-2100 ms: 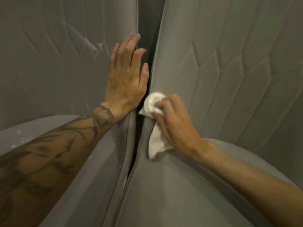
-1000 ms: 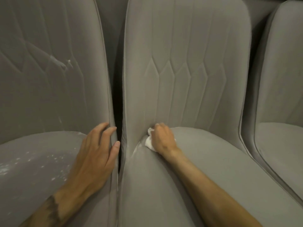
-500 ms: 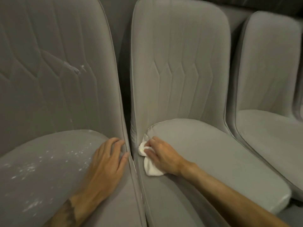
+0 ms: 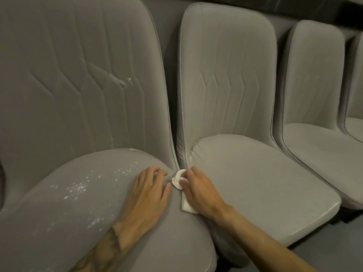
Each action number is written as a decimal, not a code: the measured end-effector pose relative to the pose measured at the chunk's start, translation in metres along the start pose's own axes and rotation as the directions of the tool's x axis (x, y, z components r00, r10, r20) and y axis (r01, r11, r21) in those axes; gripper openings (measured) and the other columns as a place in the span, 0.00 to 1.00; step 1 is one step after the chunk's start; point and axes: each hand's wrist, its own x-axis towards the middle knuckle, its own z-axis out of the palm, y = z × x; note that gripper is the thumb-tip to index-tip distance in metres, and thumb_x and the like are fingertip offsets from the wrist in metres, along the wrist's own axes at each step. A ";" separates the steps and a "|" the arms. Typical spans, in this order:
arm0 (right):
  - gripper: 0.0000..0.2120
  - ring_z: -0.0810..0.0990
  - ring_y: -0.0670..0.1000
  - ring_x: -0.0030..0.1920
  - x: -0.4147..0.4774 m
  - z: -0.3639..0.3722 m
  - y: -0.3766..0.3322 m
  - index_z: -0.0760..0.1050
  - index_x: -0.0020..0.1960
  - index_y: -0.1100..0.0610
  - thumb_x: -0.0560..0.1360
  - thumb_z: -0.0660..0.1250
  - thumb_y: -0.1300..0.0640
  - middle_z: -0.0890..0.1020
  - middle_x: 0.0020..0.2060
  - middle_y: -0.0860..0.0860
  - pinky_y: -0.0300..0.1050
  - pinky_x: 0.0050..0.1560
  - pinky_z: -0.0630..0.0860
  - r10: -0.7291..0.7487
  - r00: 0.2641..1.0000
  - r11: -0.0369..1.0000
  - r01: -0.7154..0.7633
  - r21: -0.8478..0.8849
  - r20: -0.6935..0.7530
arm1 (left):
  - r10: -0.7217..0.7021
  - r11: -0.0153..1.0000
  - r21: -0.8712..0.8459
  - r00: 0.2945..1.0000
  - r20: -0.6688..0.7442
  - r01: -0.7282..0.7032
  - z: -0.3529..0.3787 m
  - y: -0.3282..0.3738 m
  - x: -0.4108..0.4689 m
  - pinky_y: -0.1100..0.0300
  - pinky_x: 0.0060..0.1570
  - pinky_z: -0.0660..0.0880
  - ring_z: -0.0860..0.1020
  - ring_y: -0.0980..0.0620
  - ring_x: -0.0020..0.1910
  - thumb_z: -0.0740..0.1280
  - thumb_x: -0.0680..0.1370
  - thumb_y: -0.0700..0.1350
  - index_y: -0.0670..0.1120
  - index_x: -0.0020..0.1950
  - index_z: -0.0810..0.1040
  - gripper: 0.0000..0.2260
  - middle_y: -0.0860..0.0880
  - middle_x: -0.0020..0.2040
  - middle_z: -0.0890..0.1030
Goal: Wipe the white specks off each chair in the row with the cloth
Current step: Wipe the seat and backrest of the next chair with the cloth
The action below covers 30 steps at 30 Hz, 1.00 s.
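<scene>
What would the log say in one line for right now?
step: wiping middle chair edge | right hand: holds cloth | left hand: rests on left chair | white specks: on left seat, unwiped

A grey wall (image 4: 169,36) stands well beyond the left hand (image 4: 149,191) and the right hand (image 4: 198,191), straight up from the narrow space between them. Along its top, far up and to the right of the right hand, runs a dark band (image 4: 294,8) (too dim to make out). Grey floor (image 4: 337,242) lies to the right of the right hand, nearer the camera.
</scene>
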 end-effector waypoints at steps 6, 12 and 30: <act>0.03 0.76 0.61 0.45 0.028 0.028 -0.035 0.74 0.47 0.62 0.78 0.63 0.62 0.77 0.45 0.60 0.54 0.47 0.73 0.220 0.953 0.968 -0.239 -0.071 -0.208 | -0.068 0.988 0.141 0.997 0.035 0.062 -0.020 -0.027 -0.010 0.47 0.64 0.75 0.77 0.44 0.65 0.52 0.81 0.57 0.49 0.66 0.78 0.23 0.45 0.67 0.78; 0.06 0.76 0.59 0.35 0.054 0.056 -0.067 0.75 0.41 0.61 0.72 0.59 0.62 0.77 0.37 0.58 0.50 0.35 0.74 0.076 0.977 0.977 -0.113 -0.179 -0.201 | -0.200 0.952 0.243 0.979 0.025 0.188 -0.037 -0.084 -0.019 0.46 0.71 0.68 0.74 0.41 0.70 0.48 0.82 0.60 0.47 0.73 0.75 0.29 0.43 0.73 0.75; 0.08 0.75 0.62 0.46 0.097 0.087 -0.079 0.75 0.52 0.63 0.80 0.61 0.59 0.76 0.48 0.61 0.56 0.48 0.73 -0.159 0.983 0.984 0.150 -0.096 -0.090 | -0.274 0.877 0.418 0.961 0.032 0.236 -0.123 -0.221 -0.077 0.48 0.69 0.64 0.77 0.46 0.68 0.48 0.83 0.61 0.48 0.71 0.78 0.29 0.48 0.69 0.79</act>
